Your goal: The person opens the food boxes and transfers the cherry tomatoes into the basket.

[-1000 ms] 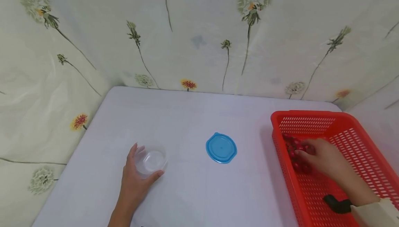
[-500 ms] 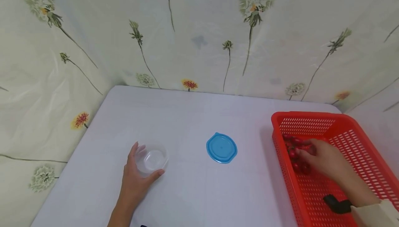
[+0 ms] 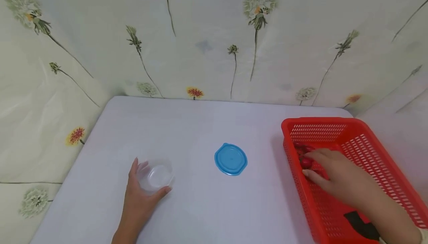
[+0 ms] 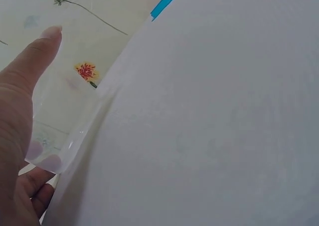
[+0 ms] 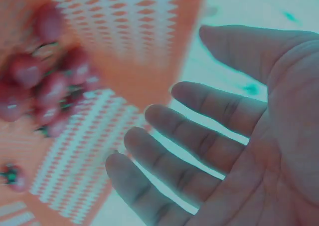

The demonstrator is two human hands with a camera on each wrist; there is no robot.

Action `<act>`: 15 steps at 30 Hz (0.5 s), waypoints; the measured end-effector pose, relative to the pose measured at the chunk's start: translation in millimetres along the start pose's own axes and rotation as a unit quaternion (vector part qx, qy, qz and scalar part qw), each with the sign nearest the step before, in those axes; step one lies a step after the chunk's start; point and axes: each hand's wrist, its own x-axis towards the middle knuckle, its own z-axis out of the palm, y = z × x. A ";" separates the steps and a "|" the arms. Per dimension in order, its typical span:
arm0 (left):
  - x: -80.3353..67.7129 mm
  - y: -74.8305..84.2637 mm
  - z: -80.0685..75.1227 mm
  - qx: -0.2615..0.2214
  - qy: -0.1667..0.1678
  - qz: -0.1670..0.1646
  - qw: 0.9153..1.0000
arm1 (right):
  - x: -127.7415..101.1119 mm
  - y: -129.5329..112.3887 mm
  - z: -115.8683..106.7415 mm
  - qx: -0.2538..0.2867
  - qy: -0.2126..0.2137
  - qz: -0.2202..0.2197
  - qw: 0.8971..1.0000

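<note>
**Tub braced, tomatoes reached for**

The small clear plastic tub (image 3: 156,175) is cupped by the left hand (image 3: 140,195), likely for steadiness, left of the round blue lid (image 3: 230,159). Right of that lid, the right hand (image 3: 334,175) is held open-fingered, gripping nothing, over small red tomatoes (image 3: 305,158) in the red slotted basket (image 3: 367,151).

Surface: white table (image 3: 200,125), its far edge against a floral backdrop.
Near left corner: clear plastic container (image 3: 156,175), upright and open-topped, standing on the table.
Centre: blue lid (image 3: 230,159), flat on the table, well apart from the container.
Right edge: red basket (image 3: 367,140) with slotted walls, resting on the table and reaching from the far right corner toward the near edge.
</note>
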 end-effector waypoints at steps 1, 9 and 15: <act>0.0 0.2 -1.1 0.002 0.000 -0.001 1.000 | -3.7 -7.0 -2.4 -0.002 0.004 0.002 1.000; 1.0 2.2 -10.5 0.054 -0.018 -0.001 0.998 | -38.6 -57.6 -7.7 0.011 0.000 0.057 0.998; -1.8 1.2 -20.0 0.101 -0.025 0.006 0.995 | -54.4 -91.5 0.4 0.028 -0.043 0.082 0.995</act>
